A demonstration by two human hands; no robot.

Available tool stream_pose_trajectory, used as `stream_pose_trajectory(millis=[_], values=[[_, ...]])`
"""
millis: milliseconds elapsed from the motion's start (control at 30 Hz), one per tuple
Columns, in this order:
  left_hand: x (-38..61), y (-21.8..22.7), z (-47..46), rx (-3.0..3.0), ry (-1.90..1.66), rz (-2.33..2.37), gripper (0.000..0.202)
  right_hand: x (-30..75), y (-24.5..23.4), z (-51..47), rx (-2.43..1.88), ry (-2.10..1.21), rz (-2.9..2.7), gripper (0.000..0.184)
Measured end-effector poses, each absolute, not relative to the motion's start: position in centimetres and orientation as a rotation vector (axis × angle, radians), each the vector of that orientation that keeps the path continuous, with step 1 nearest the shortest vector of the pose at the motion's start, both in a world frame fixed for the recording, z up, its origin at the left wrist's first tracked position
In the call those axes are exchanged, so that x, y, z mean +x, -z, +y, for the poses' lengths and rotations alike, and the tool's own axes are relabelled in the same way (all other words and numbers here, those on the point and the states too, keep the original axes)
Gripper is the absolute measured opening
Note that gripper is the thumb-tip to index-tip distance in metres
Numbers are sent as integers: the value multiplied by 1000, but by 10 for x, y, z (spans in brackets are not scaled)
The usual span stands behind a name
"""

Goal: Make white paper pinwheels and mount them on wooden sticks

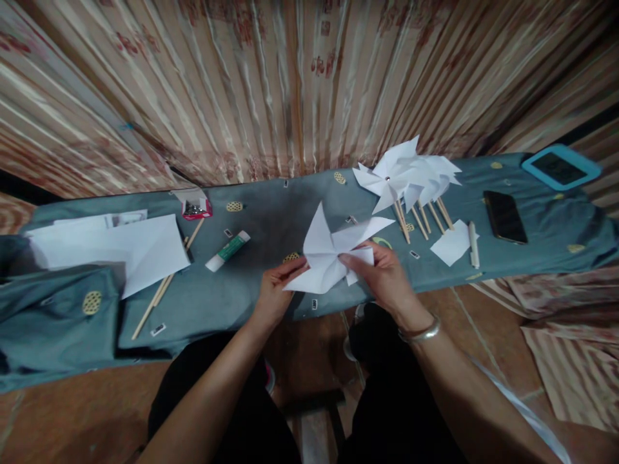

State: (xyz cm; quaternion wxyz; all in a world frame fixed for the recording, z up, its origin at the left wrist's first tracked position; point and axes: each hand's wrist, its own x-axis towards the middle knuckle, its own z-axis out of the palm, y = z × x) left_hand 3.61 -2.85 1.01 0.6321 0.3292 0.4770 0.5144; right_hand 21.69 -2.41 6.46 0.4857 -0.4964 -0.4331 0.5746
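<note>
Between my hands, above the front edge of the cloth-covered table, is a white paper pinwheel (319, 248) without a stick in sight. My left hand (278, 287) pinches its lower left blade, fingers partly behind the paper. With its thumb pressed near the centre of the folds, my right hand (382, 274) grips the pinwheel from the right; its other fingers are mostly behind the paper. Finished-looking pinwheels (411, 177) on wooden sticks (401, 219) lie in an overlapping row at the back right. A glue stick (228, 250) with a green label lies left of my hands.
White paper sheets (155, 248) lie at the left over several wooden sticks (155, 303). Behind them stands a small open red box (197, 207) of metal pieces. To the right are a paper square (449, 243), a white pen (473, 245), a black phone (505, 217) and a blue-framed tablet (561, 166).
</note>
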Motion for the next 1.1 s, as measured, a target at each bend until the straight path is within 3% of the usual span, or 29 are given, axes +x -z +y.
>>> stream_pose_trajectory(millis=[100,267,433,800,1100], values=[[33,-17,-30,764,-1165,1085,24,217,-79,-41,-1255,-1162,-1441,7],[28,-40,-38,783,-1117,1092,22,216,-94,-58,-1101,-796,-1944,13],[27,-48,-42,852,-1086,1051,18,224,-96,-60,-991,-508,-2007,23],[21,-47,-47,1112,-950,1006,17,233,-89,-65,-851,-277,-2061,30],[30,-59,-49,1080,-911,1093,29,234,-88,-66,-875,-212,-2060,30]])
